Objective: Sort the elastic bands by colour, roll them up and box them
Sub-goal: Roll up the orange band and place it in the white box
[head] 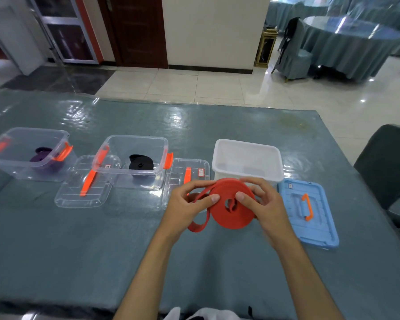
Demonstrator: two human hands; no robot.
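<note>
red band coiled between both hands

the left hand [189, 202] and right hand [261, 202] both pinch the red band [229, 211], a flat coil held on edge above the table [102, 239], its open face toward the camera. a loose tail loops down-left from the coil. just behind stands the white box [247, 158]; further left, clear boxes hold a black band [141, 161] and a purple band [42, 154].

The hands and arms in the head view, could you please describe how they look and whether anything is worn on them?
Both arms are bare from wrist to the bottom edge of the picture: no sleeves show. The left hand and the right hand wear no gloves, and no rings, watch or bracelet can be seen. The fingernails look short and unpainted. A bit of white cloth shows at the bottom edge between the forearms.
</note>
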